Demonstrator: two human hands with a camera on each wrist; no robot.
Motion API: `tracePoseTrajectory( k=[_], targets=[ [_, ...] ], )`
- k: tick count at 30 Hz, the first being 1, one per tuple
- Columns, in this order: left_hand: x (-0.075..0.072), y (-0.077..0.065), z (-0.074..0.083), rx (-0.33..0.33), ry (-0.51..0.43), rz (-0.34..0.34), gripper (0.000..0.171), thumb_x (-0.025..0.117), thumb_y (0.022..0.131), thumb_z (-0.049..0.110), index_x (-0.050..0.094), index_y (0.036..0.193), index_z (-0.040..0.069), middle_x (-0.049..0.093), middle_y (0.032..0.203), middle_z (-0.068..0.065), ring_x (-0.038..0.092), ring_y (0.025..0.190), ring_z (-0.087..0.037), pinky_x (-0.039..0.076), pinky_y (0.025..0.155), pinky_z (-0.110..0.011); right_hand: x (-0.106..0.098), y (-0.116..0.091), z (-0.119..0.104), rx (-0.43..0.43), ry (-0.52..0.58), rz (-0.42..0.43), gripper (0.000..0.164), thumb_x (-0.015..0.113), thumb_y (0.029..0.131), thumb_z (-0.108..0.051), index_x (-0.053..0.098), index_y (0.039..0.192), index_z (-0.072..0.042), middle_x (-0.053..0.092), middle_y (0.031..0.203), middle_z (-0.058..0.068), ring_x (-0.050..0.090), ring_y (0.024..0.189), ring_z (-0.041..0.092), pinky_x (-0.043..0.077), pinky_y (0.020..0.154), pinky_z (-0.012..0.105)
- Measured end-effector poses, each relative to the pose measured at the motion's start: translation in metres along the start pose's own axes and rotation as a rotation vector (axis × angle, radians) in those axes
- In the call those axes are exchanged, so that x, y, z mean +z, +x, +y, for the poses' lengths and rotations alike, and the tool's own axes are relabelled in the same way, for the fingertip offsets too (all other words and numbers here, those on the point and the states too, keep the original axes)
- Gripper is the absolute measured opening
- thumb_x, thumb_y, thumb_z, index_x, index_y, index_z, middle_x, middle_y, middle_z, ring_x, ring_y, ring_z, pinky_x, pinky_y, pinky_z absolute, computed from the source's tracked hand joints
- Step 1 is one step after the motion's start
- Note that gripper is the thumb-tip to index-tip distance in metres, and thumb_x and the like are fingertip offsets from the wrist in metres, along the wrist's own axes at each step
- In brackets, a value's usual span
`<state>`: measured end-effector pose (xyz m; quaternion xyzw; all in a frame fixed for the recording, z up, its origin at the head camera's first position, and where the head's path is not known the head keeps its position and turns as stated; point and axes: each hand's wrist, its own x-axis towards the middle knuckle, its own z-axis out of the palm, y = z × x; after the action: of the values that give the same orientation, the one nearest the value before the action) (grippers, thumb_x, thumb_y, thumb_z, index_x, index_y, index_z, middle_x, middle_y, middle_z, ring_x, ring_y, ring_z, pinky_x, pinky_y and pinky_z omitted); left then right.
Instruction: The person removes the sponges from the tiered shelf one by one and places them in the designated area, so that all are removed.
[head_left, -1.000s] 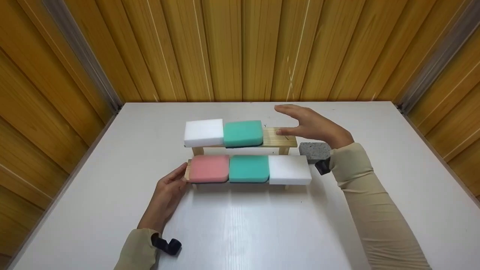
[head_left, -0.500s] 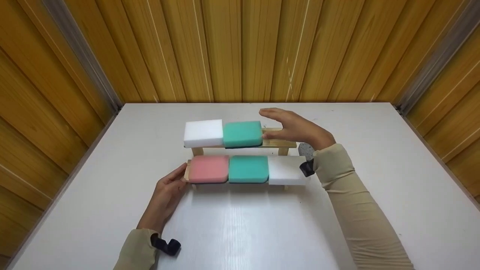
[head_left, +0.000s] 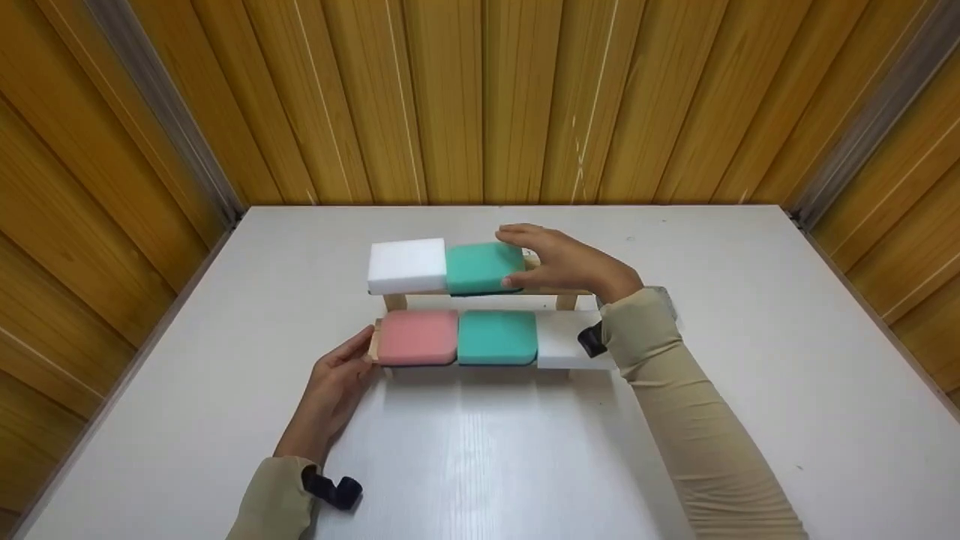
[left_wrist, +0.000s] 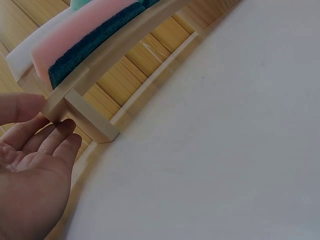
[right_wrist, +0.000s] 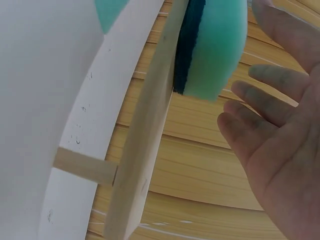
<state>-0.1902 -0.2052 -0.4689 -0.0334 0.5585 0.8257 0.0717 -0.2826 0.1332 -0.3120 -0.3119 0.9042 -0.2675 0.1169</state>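
Note:
Two small wooden stands stand one behind the other in the head view. The front stand (head_left: 375,341) bears a pink sponge (head_left: 418,337), a green sponge (head_left: 497,337) and a white sponge (head_left: 559,337). My left hand (head_left: 341,382) pinches this stand's left end, thumb above and fingers below in the left wrist view. On the rear stand (head_left: 566,293) lie a white sponge (head_left: 407,266) and a green sponge (head_left: 480,266) with a dark scouring layer underneath. My right hand (head_left: 574,262) spreads over that green sponge's right end; the right wrist view shows its fingers apart from it.
A grey speckled block (head_left: 666,298) lies right of the stands, mostly hidden behind my right sleeve. The white table (head_left: 465,450) runs back to a wood-panelled wall (head_left: 517,97), with panels on both sides too.
My right hand has moved left along the rear stand, from its bare right end to the green sponge. The left hand stays on the front stand.

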Motion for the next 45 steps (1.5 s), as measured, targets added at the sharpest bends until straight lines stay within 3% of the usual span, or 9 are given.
tracePoseTrajectory(
  k=[12, 25, 32, 40, 45],
  targets=[
    [0.001, 0.000, 0.001, -0.006, 0.009, 0.008, 0.059, 0.048, 0.091, -0.008, 0.032, 0.147, -0.001, 0.029, 0.156, -0.012, 0.029, 0.144, -0.023, 0.040, 0.108, -0.021, 0.009, 0.006, 0.001, 0.007, -0.010, -0.033, 0.073, 0.065, 0.091, -0.033, 0.030, 0.151, -0.010, 0.026, 0.159, 0.008, 0.021, 0.147, 0.027, 0.024, 0.121, 0.047],
    [0.000, 0.000, 0.000, -0.013, -0.033, 0.002, 0.059, 0.049, 0.092, -0.006, 0.033, 0.148, 0.001, 0.029, 0.156, -0.009, 0.030, 0.144, -0.021, 0.040, 0.108, -0.021, 0.013, 0.006, 0.002, 0.003, -0.028, -0.022, 0.069, 0.064, 0.092, -0.031, 0.033, 0.150, -0.008, 0.026, 0.158, 0.009, 0.021, 0.147, 0.029, 0.025, 0.120, 0.047],
    [0.000, 0.000, -0.001, -0.015, -0.027, -0.001, 0.059, 0.050, 0.092, -0.006, 0.033, 0.148, 0.001, 0.028, 0.157, -0.009, 0.029, 0.144, -0.021, 0.040, 0.108, -0.020, 0.013, 0.005, 0.000, -0.002, -0.032, -0.007, 0.067, 0.066, 0.091, -0.030, 0.037, 0.148, -0.007, 0.031, 0.155, 0.011, 0.026, 0.145, 0.030, 0.028, 0.119, 0.047],
    [0.000, 0.001, 0.000, -0.026, -0.018, -0.004, 0.059, 0.048, 0.092, -0.007, 0.034, 0.148, 0.003, 0.029, 0.157, -0.007, 0.029, 0.144, -0.019, 0.040, 0.108, -0.018, 0.012, 0.003, 0.002, 0.005, -0.052, -0.007, 0.069, 0.065, 0.092, -0.032, 0.035, 0.149, -0.007, 0.028, 0.157, 0.011, 0.022, 0.146, 0.031, 0.026, 0.120, 0.048],
    [0.000, 0.000, 0.001, -0.029, -0.017, -0.002, 0.059, 0.049, 0.092, -0.006, 0.035, 0.148, 0.004, 0.029, 0.157, -0.005, 0.030, 0.144, -0.018, 0.039, 0.108, -0.019, 0.013, 0.003, 0.003, -0.008, -0.041, 0.001, 0.068, 0.066, 0.091, -0.030, 0.036, 0.148, -0.005, 0.034, 0.153, 0.013, 0.029, 0.142, 0.031, 0.029, 0.118, 0.047]
  ],
)
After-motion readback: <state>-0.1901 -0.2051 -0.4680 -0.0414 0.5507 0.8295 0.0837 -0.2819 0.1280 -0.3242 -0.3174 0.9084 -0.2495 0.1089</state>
